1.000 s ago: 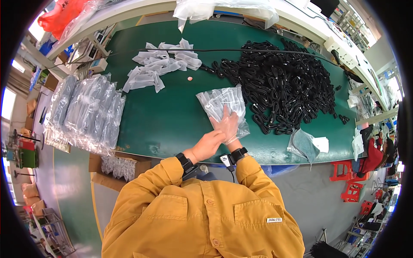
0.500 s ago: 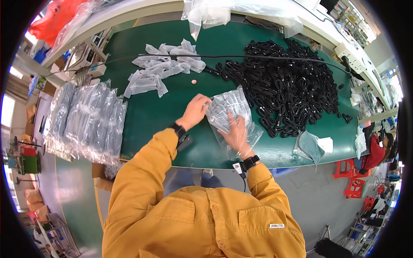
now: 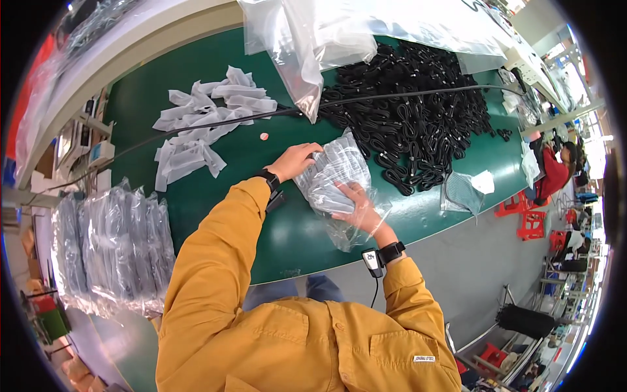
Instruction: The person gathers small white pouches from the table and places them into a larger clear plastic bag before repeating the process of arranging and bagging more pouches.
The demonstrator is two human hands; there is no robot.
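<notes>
A clear plastic bag (image 3: 338, 162) filled with pale, frosted sleeves lies tilted on the green table in front of me. My left hand (image 3: 295, 161) is closed on its upper left edge, fingertips bent over the plastic. Across the lower part of the bag rests my right hand (image 3: 358, 208), its fingers spread and the thumb apart. The loose mouth of the bag crumples beneath the right palm. Both wrists wear black bands, and a small white device (image 3: 373, 262) hangs by the right one.
A large heap of coiled black cables (image 3: 418, 111) covers the right rear of the table. Frosted sleeves (image 3: 208, 117) lie at left rear, and filled bags (image 3: 121, 242) stand at far left. Clear plastic sheeting (image 3: 294, 59) droops over the back edge; a black cable (image 3: 215, 123) crosses the view.
My view has turned and shifted, so the table appears tilted. The sheeting at the back reaches further into view. Both hands stay on the bag, with the left fingers further over its edge.
</notes>
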